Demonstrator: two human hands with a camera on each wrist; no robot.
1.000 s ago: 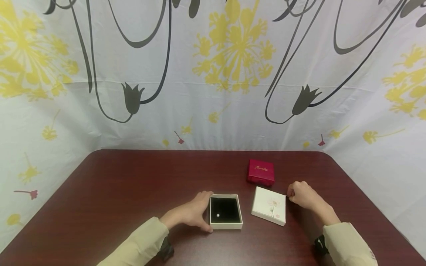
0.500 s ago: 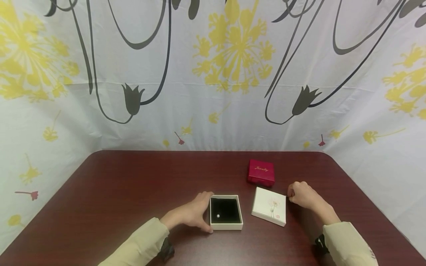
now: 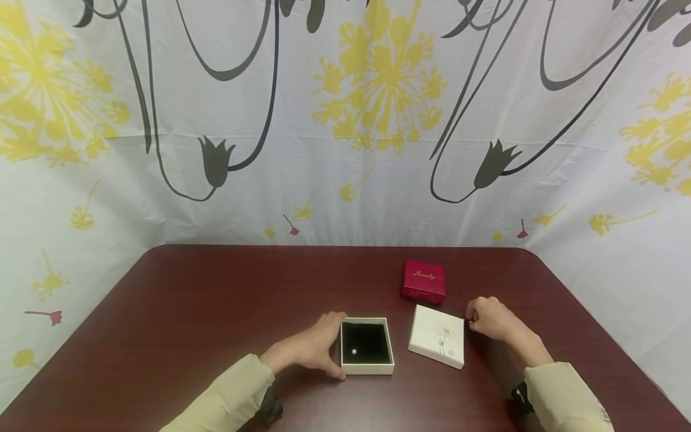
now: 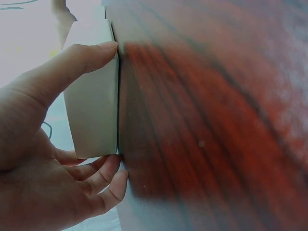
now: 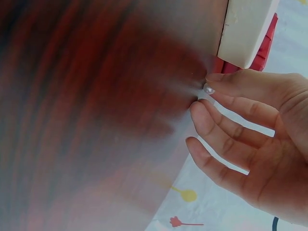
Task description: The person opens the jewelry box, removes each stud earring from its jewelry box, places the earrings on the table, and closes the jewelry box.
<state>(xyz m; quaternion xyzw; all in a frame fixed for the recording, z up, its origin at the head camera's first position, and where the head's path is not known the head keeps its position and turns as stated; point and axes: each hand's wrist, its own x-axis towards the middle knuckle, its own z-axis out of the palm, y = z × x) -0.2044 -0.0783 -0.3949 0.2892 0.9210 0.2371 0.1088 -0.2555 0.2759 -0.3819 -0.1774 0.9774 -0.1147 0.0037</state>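
My left hand holds the open white box from its left side. In the left wrist view the thumb lies along one wall and the other fingers are at the far corner. A black pad fills the box, and a small white pearl sits near its front left. To the right lies the white lid with a printed flower. Beside the lid's right edge, my right hand rests low at the table; the right wrist view shows its thumb and forefinger pinching another pearl.
A red box marked "Jewelry" stands behind the white lid. Everything is on a dark red-brown wooden table. A white curtain with yellow and grey flowers hangs beyond its back edge.
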